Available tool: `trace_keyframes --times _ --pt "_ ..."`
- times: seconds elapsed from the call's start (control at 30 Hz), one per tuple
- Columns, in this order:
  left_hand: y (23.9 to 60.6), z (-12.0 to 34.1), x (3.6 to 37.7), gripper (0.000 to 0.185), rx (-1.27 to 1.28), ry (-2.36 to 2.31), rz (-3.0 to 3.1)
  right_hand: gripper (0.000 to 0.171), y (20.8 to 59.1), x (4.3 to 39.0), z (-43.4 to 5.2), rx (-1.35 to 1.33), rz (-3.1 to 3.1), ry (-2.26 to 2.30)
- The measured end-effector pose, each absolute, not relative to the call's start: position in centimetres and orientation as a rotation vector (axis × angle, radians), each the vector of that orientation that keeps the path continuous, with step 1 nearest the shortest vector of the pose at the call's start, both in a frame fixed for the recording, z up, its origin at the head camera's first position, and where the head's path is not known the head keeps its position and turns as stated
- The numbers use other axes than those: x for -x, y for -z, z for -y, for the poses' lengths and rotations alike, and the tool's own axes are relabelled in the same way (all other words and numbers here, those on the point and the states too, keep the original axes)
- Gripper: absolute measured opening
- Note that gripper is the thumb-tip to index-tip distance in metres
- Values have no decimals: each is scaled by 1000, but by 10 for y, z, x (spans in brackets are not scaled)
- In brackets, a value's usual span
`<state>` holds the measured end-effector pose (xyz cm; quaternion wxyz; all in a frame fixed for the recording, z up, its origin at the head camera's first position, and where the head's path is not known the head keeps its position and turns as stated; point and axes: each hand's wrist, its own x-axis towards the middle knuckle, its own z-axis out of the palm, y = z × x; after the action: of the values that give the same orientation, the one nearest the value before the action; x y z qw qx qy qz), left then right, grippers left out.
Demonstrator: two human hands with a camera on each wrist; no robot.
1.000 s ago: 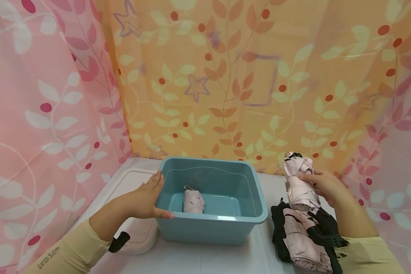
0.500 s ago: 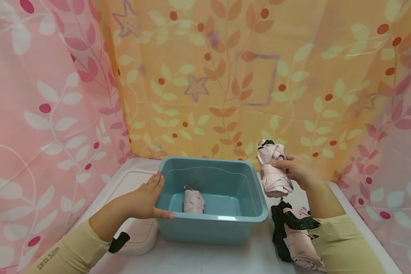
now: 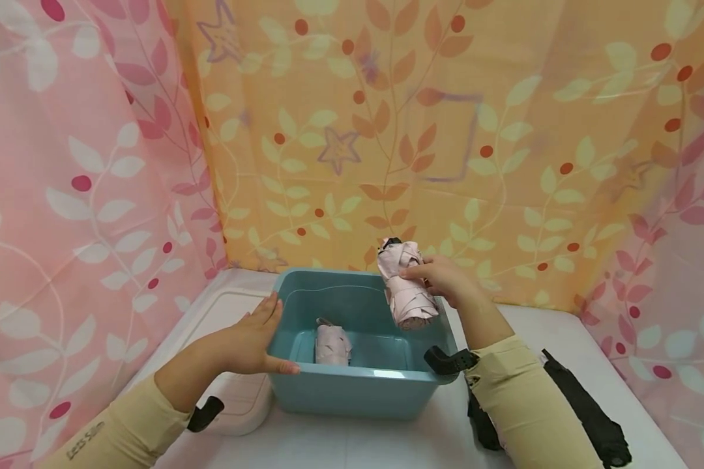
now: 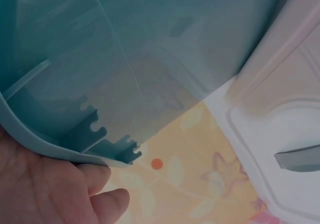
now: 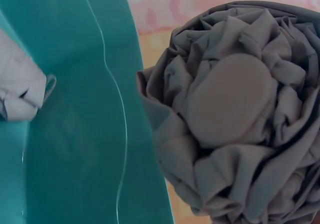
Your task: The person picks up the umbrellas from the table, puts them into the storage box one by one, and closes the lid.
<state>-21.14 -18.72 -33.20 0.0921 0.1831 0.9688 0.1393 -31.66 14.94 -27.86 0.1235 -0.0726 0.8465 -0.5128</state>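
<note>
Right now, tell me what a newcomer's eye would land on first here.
The right hand holds a folded pink umbrella over the right side of a teal tub on the white table. A second folded pink umbrella lies on the tub's floor, while the left hand rests on the tub's left rim. Loud leaf-print curtains, orange behind and pink at the sides, close the scene in.

A folded pale pink umbrella (image 3: 407, 285) is gripped around its upper part and hangs nearly upright, slightly tilted, over the right rear part of a teal plastic bin (image 3: 364, 384). Its crumpled fabric bunches round a smooth oval cap (image 5: 230, 99) (seen end-on from the right wrist). A second folded pink umbrella (image 3: 332, 343) lies on the bin's floor, near the front wall.
</note>
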Motion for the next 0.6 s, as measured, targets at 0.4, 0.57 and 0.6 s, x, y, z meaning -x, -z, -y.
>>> trace_keyframes --times 0.4,0.57,0.6 --pt "333 190 212 127 -544 -418 -2879 28 281 336 -81 252 -2469 1399" --pt "334 189 212 127 -551 -424 -2876 35 292 343 -57 331 -2513 1295" --pt "334 189 212 127 -553 -426 -2875 38 294 344 -52 348 -2527 1267"
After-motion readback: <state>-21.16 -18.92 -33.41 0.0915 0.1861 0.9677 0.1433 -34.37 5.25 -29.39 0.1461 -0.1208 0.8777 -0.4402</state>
